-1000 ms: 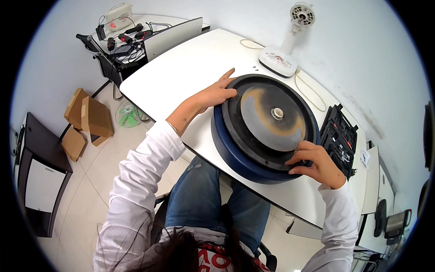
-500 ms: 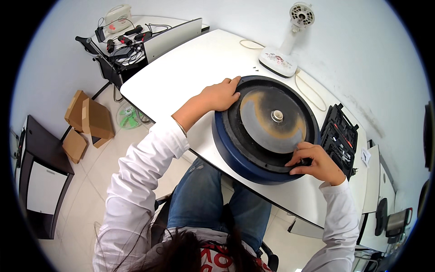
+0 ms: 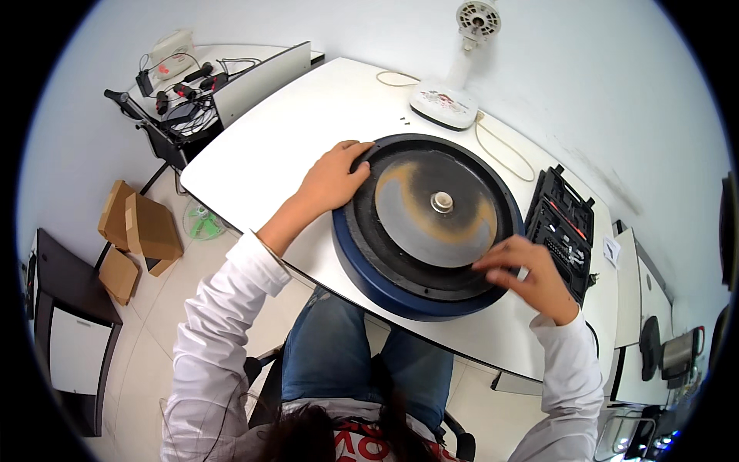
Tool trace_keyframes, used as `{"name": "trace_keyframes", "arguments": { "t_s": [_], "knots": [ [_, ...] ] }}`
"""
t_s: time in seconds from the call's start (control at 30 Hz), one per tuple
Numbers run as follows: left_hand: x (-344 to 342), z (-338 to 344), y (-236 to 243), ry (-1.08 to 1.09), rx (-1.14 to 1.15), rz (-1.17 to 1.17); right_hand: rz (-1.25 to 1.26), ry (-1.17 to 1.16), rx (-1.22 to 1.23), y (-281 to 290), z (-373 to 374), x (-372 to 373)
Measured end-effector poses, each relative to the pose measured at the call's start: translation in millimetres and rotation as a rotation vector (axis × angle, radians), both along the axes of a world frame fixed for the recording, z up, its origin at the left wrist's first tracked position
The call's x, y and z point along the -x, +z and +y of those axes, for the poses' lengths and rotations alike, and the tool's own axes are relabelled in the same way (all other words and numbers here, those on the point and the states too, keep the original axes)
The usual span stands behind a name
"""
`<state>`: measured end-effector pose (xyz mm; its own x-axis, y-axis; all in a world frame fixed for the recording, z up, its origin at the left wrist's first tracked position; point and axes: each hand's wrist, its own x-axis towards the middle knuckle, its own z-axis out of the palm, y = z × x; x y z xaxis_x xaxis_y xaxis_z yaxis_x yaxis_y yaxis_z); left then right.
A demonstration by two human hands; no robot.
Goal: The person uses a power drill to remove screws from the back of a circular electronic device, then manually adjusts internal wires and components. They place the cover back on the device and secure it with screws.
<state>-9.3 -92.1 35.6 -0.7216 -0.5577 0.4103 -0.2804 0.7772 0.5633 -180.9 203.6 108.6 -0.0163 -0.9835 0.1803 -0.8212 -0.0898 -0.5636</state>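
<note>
A large round device (image 3: 396, 296), with a dark blue side and a black top rim, lies flat on the white table. A worn grey metal disc (image 3: 423, 242) with a rusty tint sits in its top, a small pale knob (image 3: 441, 202) at the centre. My left hand (image 3: 332, 181) grips the rim at the far left, thumb on the inner side. Above the near right part of the rim, my right hand (image 3: 531, 277) is bent in a pinch and partly smeared by motion. Whatever its fingertips hold, if anything, is hidden.
Behind the device stands a white pedestal (image 3: 445, 104) with a motor on top and a loose cord. Small dark screws (image 3: 405, 121) lie near it. An open black tool case (image 3: 562, 227) is at the right. Cardboard boxes (image 3: 154, 231) and a green fan blade (image 3: 203, 222) are on the floor.
The whole view has shifted, so the table things sit further left. My right hand has come off the near rim and moved slightly inward. My left hand stays on the rim.
</note>
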Motion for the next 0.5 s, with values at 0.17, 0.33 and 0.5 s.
{"name": "trace_keyframes", "arguments": {
  "t_s": [0.17, 0.33, 0.5],
  "knots": [
    [-4, 0, 9, -0.086, -0.178, 0.020, 0.352, -0.519, 0.237, -16, -26, 41],
    [4, 2, 8, -0.063, -0.165, 0.064, 0.540, -0.620, 0.180, -46, -52, 68],
    [4, -1, 3, -0.078, -0.270, 0.132, 0.593, -0.606, 0.226, -47, -57, 59]
  ]
}}
